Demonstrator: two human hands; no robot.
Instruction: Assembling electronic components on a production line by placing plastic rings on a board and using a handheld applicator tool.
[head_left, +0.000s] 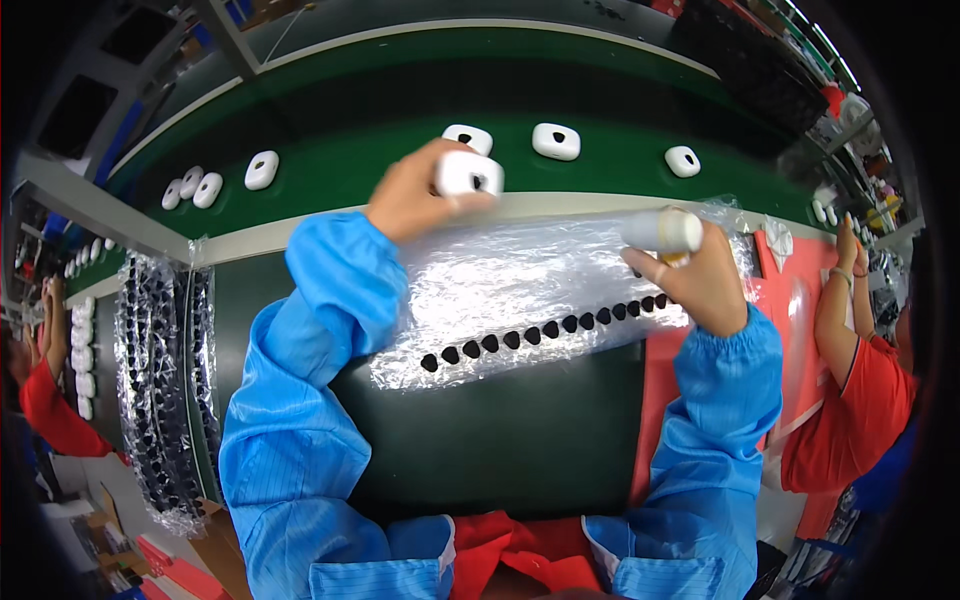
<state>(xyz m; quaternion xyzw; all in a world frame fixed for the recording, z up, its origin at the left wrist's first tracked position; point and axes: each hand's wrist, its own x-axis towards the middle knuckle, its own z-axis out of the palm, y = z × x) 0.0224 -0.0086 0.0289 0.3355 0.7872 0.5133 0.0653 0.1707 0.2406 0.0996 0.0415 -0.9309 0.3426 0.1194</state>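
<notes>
Rounded white case [462,176] in left hand [412,195]

a green conveyor [340,175] runs beyond a dark green worktable [500,430]; grey beam [110,210] left, strip light [826,44] upper right.

Head: camera is looking down and facing far
Near: sleeves [290,450] are rising close below
Far: belt [622,145] is bending across

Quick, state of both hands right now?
Left hand: closed, holding a white rounded case.
Right hand: closed, holding a whitish bottle-like cylinder, blurred.
</notes>
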